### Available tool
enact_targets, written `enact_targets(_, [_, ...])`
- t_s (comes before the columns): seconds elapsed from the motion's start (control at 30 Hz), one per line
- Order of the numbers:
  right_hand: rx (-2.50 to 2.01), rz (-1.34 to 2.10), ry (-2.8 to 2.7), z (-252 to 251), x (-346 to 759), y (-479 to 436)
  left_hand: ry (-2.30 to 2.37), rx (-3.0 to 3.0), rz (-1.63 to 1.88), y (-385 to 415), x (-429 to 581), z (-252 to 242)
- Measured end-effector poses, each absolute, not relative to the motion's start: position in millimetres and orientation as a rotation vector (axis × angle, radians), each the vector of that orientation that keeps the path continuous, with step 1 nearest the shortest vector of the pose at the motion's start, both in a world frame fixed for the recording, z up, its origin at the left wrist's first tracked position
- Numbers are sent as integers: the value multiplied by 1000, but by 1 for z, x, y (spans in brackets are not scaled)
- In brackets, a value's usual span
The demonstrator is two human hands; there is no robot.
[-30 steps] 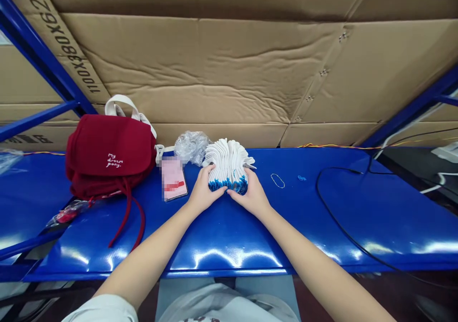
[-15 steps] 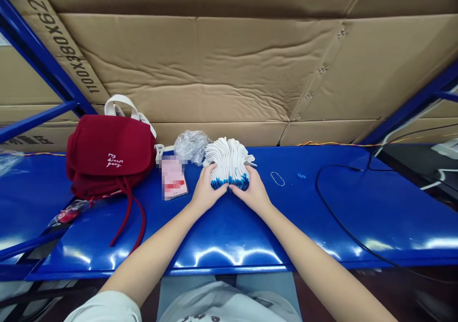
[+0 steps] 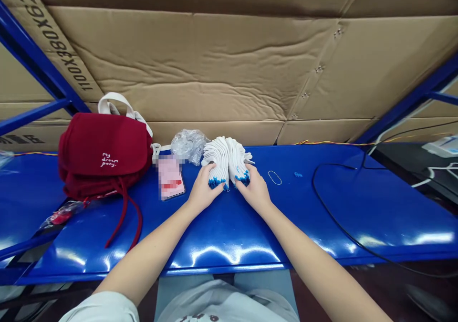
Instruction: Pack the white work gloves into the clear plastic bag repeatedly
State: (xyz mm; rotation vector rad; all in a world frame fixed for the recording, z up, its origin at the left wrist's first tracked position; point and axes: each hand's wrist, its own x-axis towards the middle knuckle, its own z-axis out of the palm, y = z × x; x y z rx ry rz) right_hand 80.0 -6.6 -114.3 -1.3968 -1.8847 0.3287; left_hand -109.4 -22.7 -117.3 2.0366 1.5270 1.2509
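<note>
A thick bundle of white knit gloves with blue cuff edges stands on the blue tabletop, its folded layers side by side. A gap at the front parts it into two portions. My left hand is closed around the left portion, thumb across the blue edges. Around the right portion my right hand is closed, its thumb at the blue edges there. The fingers on the outer sides are partly hidden. Right of the bundle lies a thin pale elastic loop.
A red backpack, a pink-screened phone and crumpled clear plastic sit to the left. On the right are a small blue scrap and a black cable. Cardboard and a blue frame bound the blue table.
The bundle has parted in the middle, opening a gap between the left and right portions. My thumbs, close together before, are now farther apart. The view has shifted slightly.
</note>
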Motion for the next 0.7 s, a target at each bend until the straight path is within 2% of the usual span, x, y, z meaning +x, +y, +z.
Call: enact_targets(0.7, [-1445, 339, -1848, -118, 71, -10, 1473, 2112, 1163, -20, -117, -112])
